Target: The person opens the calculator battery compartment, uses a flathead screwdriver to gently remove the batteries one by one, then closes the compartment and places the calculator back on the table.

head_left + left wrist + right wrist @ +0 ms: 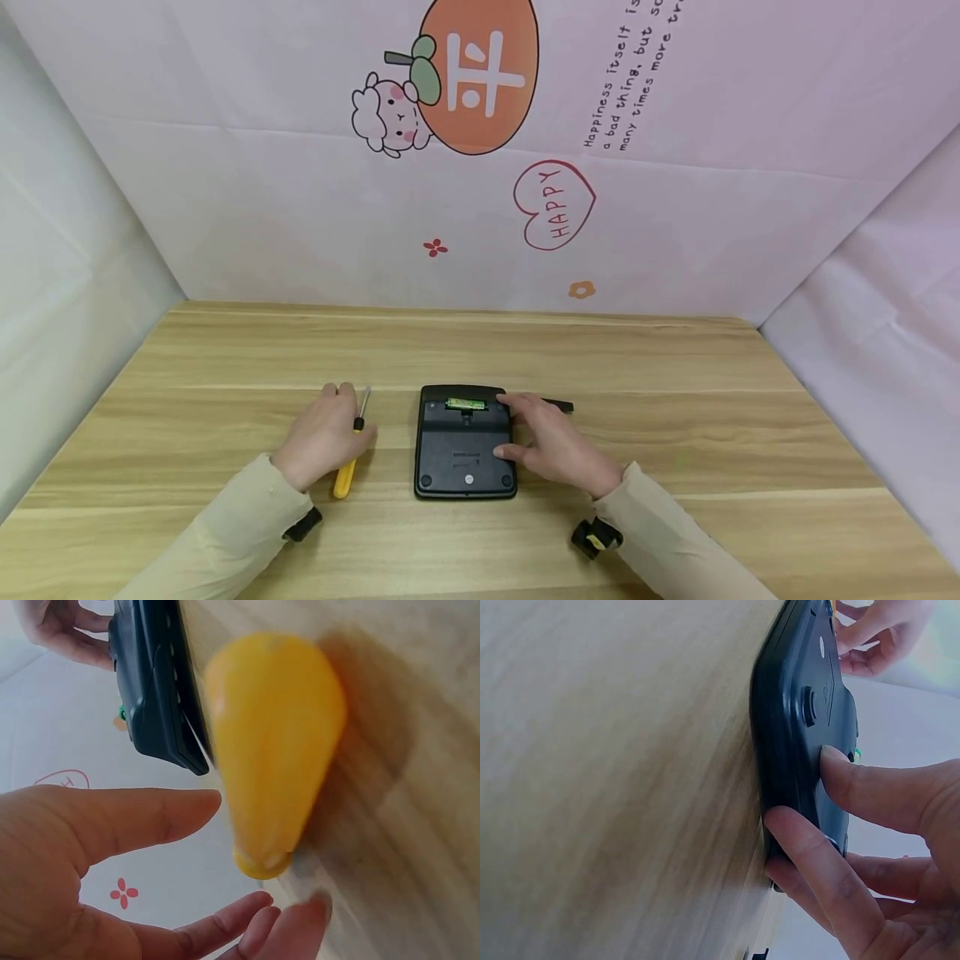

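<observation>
A black calculator (465, 450) lies face down on the table, its battery compartment uncovered and a green battery (466, 404) sitting in it. My right hand (551, 437) grips the calculator's right side, with the thumb on its back and fingers against the edge, as the right wrist view shows. To the left is a screwdriver (346, 477) with a yellow handle and its metal tip pointing away from me. My left hand (322, 437) is over it, thumb and fingers spread on either side of the handle (274, 735); a gap shows between them in the left wrist view.
A slim black piece (558, 406) lies on the wooden table (675, 500) just beyond my right hand, partly hidden by it. White printed cloth (300, 208) rises behind the table's far edge, and plain white cloth (885, 333) hangs at the sides.
</observation>
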Demonstrator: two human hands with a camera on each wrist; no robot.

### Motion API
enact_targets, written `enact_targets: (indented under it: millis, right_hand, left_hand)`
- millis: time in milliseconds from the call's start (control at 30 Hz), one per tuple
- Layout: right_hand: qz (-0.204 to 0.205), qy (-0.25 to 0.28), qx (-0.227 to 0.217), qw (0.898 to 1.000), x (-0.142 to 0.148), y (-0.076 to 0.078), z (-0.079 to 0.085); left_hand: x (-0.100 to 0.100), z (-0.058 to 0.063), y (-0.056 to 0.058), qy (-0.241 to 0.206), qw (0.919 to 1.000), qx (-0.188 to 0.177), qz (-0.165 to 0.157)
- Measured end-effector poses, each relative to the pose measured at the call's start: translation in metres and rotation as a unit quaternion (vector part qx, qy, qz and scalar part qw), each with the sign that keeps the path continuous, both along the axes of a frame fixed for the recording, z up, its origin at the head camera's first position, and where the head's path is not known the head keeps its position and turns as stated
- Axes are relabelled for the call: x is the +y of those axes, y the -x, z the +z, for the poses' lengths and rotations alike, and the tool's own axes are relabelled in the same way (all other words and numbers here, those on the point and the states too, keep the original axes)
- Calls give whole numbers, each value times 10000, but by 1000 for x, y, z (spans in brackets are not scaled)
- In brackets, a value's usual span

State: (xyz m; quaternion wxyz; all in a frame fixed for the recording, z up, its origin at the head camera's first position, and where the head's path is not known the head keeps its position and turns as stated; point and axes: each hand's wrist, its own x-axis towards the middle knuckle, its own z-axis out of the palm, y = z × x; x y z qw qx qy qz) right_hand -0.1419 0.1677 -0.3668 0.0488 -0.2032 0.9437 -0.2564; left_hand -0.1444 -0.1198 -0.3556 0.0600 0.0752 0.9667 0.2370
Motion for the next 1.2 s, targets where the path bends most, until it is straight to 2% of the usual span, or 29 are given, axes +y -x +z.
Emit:
enact_targets:
  millis: [167, 333, 833, 1200]
  right_hand:
    - [22, 18, 22, 10000, 0, 0, 0]
    - [17, 21, 41, 10000, 0, 1, 0]
    - [15, 43, -30, 10000, 0, 0, 1]
    - [6, 112, -103, 9999, 0, 0, 1]
  left_hand:
    - [2, 3, -1, 140, 9998, 156, 5]
    - [5, 4, -1, 62, 9997, 232, -20]
    - [14, 6, 0, -170, 9996, -20, -245]
    - [22, 2, -1, -289, 9989, -69, -367]
